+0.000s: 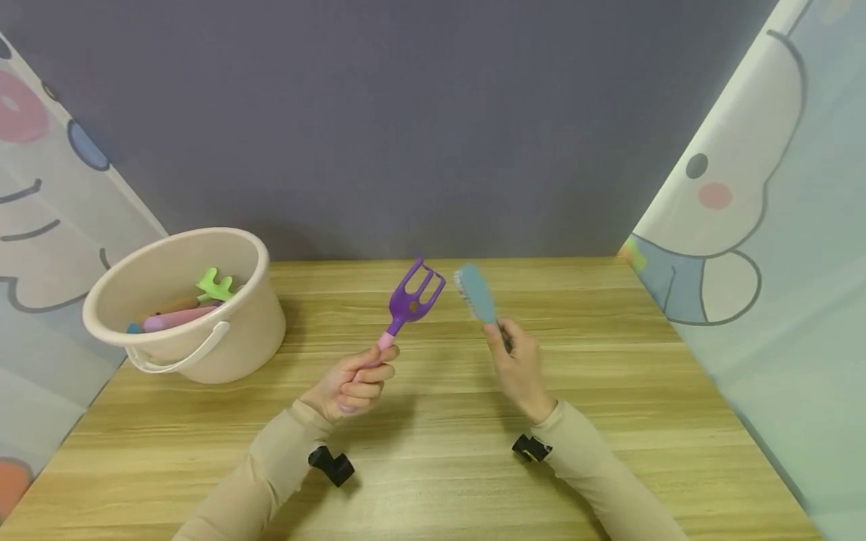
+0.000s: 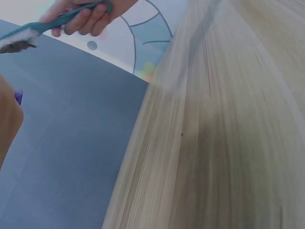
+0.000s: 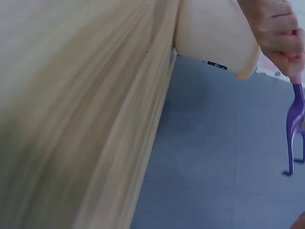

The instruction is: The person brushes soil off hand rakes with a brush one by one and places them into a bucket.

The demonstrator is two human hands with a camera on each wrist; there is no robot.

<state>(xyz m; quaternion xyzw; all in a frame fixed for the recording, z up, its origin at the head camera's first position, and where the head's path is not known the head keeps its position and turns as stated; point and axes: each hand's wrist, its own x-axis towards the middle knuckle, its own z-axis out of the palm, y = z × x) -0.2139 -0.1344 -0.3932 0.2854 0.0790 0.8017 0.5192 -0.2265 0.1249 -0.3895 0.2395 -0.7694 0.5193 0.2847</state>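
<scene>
In the head view my left hand grips the pink handle of a small purple garden fork, its bent prongs pointing up and away. My right hand holds a blue-green brush by its handle, with the white bristles facing left toward the fork. Fork and brush are apart, both held above the table. The left wrist view shows the brush in the right hand, its bristles dark at the tip. From the right wrist, the fork appears with its prong ends bent over.
A cream bucket with a white handle stands at the table's left. Inside lie a green pronged tool, a pink piece and other pieces. Behind the wooden table rises a dark grey wall; printed cartoon sheets flank both sides.
</scene>
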